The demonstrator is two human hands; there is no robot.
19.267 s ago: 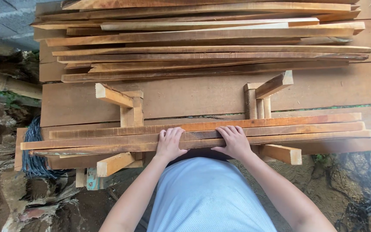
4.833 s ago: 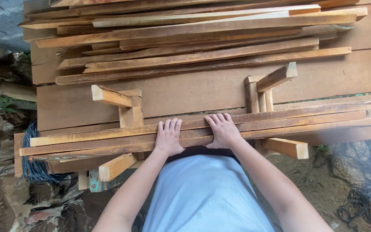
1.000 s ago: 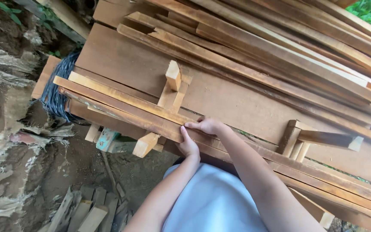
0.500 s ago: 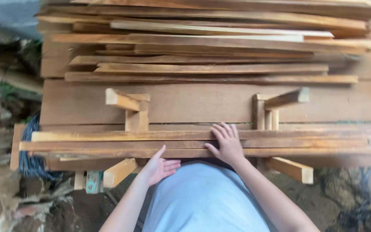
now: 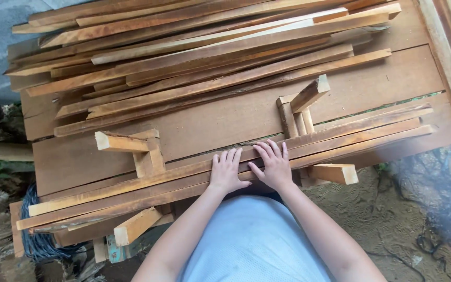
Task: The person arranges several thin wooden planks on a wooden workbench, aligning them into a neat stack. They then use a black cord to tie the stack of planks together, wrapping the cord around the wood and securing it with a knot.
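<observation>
Both hands, left hand (image 5: pixel 226 171) and right hand (image 5: pixel 273 165), lie flat and unclenched, side by side on the long slats (image 5: pixel 340 138). The slats run along the counter (image 5: pixel 225 117) near edge, between two wooden brackets (image 5: pixel 142 151).

place: outdoor woodworking spot, backyard probably
giveaway: rough wooden slats (image 5: pixel 210 57) piled toward 12 o'clock on a plank bench (image 5: pixel 246 115)
ground: bare dirt (image 5: pixel 392 219) at 4 o'clock

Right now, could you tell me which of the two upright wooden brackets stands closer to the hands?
The right bracket, topped by a slanted block. It stands just past the right hand, while the left bracket stands well aside of the left hand.
</observation>
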